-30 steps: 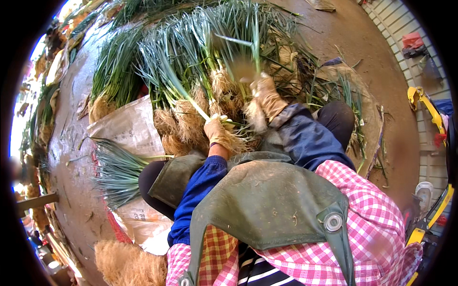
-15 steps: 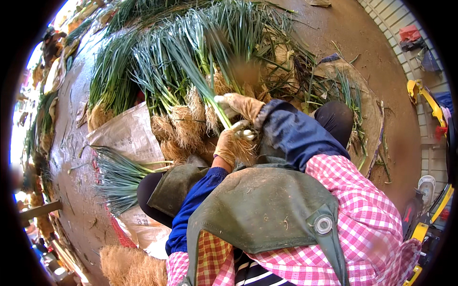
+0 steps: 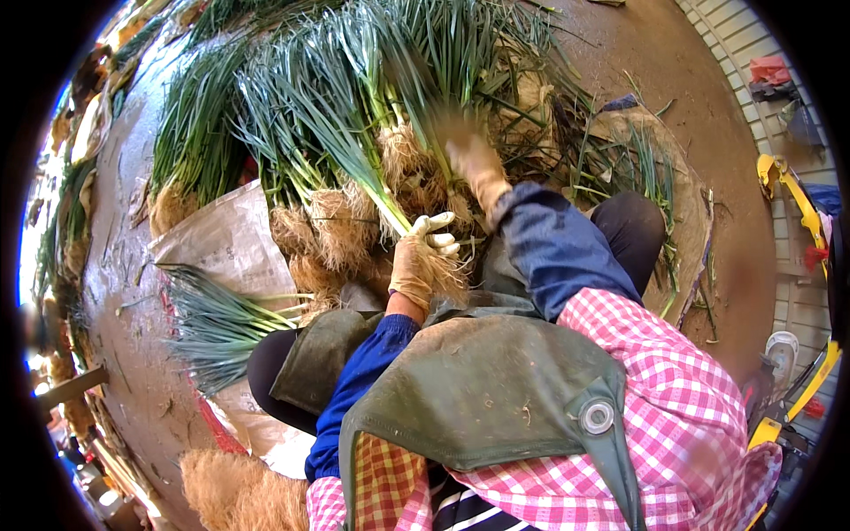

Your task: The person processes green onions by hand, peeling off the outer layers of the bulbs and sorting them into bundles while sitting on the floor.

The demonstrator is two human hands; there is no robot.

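Note:
My left hand (image 3: 413, 267), in a soiled tan glove with pale fingertips, is wrapped round the root end of some green onions (image 3: 382, 202). Their pale stems lean up and left, and stringy roots hang out below the fist. To the right, my gloved right hand (image 3: 481, 170) reaches forward to the edge of the green onion pile (image 3: 443, 71); its fingers are blurred, and any grip there cannot be made out. In front lie green onion bundles with thick tan roots (image 3: 341, 226), leaves pointing away.
On a pale sack (image 3: 226, 234) at the left rests a smaller green onion bunch (image 3: 221, 323). A fibrous tan heap (image 3: 243, 496) is at lower left. Loose leaves litter a brown sheet (image 3: 686, 203) at the right. My green apron (image 3: 478, 389) covers my lap.
My right hand has left the stems beside my left hand and moved forward to the pile. The left hand keeps its hold on the green onions, whose tops lean further left.

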